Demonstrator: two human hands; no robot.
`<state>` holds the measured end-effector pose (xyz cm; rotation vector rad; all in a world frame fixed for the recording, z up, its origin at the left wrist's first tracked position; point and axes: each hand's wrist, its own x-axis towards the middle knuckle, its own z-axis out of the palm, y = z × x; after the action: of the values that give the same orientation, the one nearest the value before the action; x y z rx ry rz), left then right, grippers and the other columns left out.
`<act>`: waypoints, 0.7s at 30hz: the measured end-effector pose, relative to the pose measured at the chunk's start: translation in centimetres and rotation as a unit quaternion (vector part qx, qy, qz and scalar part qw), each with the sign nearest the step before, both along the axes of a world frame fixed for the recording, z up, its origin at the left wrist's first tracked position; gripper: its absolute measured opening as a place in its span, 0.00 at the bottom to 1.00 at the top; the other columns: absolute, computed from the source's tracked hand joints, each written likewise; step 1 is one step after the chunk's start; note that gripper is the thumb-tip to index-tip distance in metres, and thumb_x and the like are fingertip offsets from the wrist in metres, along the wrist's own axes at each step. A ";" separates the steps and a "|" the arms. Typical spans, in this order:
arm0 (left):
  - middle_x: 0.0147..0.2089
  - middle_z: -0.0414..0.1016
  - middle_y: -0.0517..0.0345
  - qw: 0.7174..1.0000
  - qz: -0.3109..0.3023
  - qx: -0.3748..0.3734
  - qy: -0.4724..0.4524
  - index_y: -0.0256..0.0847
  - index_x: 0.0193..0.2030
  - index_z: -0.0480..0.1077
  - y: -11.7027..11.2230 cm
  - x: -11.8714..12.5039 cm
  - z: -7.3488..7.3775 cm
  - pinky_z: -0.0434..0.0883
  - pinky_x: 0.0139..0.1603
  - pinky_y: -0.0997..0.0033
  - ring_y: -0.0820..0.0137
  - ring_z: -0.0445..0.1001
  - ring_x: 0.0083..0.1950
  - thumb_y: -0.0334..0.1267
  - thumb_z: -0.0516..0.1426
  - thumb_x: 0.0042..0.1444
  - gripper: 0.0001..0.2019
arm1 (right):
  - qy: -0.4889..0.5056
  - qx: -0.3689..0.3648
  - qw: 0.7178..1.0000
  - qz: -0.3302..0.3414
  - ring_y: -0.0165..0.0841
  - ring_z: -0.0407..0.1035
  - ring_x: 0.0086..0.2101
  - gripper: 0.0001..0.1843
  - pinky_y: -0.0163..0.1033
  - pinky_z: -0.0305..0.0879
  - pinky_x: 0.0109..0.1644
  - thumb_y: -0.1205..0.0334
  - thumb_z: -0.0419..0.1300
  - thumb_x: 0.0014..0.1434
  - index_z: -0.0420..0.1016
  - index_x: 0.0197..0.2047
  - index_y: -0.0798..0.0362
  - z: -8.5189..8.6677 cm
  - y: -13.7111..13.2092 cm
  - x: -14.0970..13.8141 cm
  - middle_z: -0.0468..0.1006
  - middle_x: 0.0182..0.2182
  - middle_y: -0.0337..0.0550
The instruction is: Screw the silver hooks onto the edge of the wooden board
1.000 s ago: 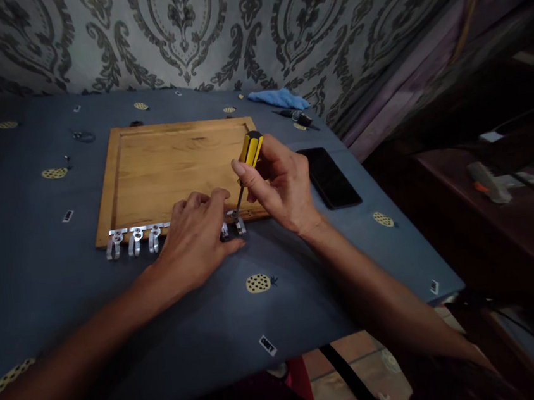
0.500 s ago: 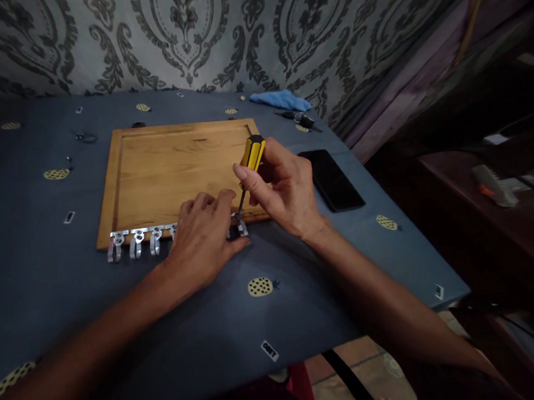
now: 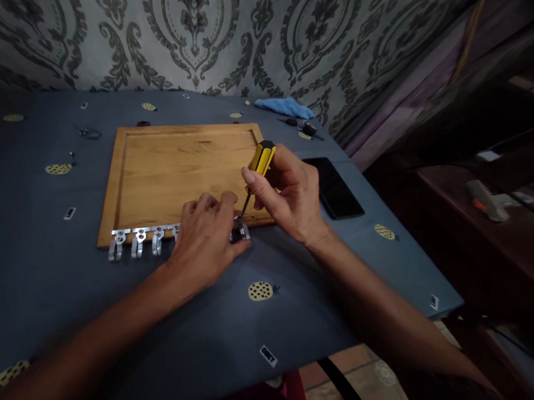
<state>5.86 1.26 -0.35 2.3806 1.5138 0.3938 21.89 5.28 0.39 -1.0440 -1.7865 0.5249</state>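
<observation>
A wooden board [image 3: 173, 171] lies on a blue tablecloth [image 3: 43, 293]. Along its near edge runs a metal hook strip [image 3: 140, 237] with several silver hooks. My right hand [image 3: 290, 194] is closed round a yellow and black screwdriver [image 3: 260, 161], whose tip points down at the strip's right end beside a hook [image 3: 243, 229]. My left hand [image 3: 204, 238] lies on the strip with fingers curled, pressing it against the board and hiding its middle part.
A black phone [image 3: 335, 186] lies right of the board. A blue cloth [image 3: 283, 106] and a small dark tool [image 3: 302, 124] sit near the patterned wall. Small parts are scattered at far left. The table edge drops off at right, beside dark furniture.
The view shifted slightly. My right hand and the screwdriver have tilted a little to the right while the tip stays at the strip's right end. My left hand keeps its place.
</observation>
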 end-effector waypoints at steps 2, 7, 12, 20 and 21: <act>0.51 0.78 0.49 1.000 0.002 0.001 -0.003 0.41 0.51 0.62 0.0 0.0 0.0 0.65 0.56 0.53 0.54 0.69 0.55 0.41 0.66 0.57 0.21 | 0.009 0.000 1.000 0.004 0.28 0.62 0.22 0.20 0.37 0.63 0.23 0.42 0.64 0.61 0.64 0.30 0.47 0.0 0.0 -0.1 0.65 0.24 0.33; 0.50 0.79 0.50 1.000 0.002 0.007 -0.010 0.42 0.55 0.61 0.0 -0.1 0.0 0.65 0.56 0.53 0.54 0.70 0.56 0.41 0.66 0.56 0.24 | 0.054 0.009 0.998 -0.007 0.25 0.61 0.18 0.22 0.34 0.57 0.17 0.41 0.64 0.61 0.63 0.29 0.47 0.0 0.0 -0.2 0.64 0.22 0.31; 0.51 0.79 0.49 1.000 0.004 0.005 -0.008 0.40 0.56 0.62 0.0 -0.1 -0.1 0.65 0.57 0.52 0.53 0.70 0.56 0.41 0.66 0.56 0.25 | 0.094 0.023 0.995 -0.021 0.24 0.63 0.17 0.21 0.33 0.58 0.16 0.40 0.63 0.61 0.64 0.31 0.47 0.6 -0.2 -0.3 0.65 0.23 0.32; 0.51 0.79 0.48 1.000 0.004 -0.003 0.004 0.40 0.55 0.62 0.0 0.0 0.2 0.65 0.57 0.52 0.52 0.70 0.57 0.41 0.66 0.56 0.23 | 0.104 0.008 0.994 -0.002 0.24 0.62 0.17 0.20 0.34 0.58 0.15 0.42 0.65 0.60 0.65 0.30 0.47 0.4 -0.2 -0.5 0.65 0.23 0.31; 0.51 0.79 0.48 1.000 0.004 -0.001 0.004 0.40 0.55 0.62 0.0 0.0 0.2 0.65 0.56 0.52 0.52 0.70 0.56 0.41 0.66 0.56 0.23 | 0.101 0.003 0.995 -0.002 0.25 0.62 0.17 0.21 0.34 0.58 0.15 0.42 0.65 0.60 0.64 0.30 0.47 0.3 -0.2 -0.5 0.65 0.23 0.31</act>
<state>5.90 1.24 -0.18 2.3774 1.5280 0.3846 21.36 5.04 0.68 -0.9542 -1.6059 0.6010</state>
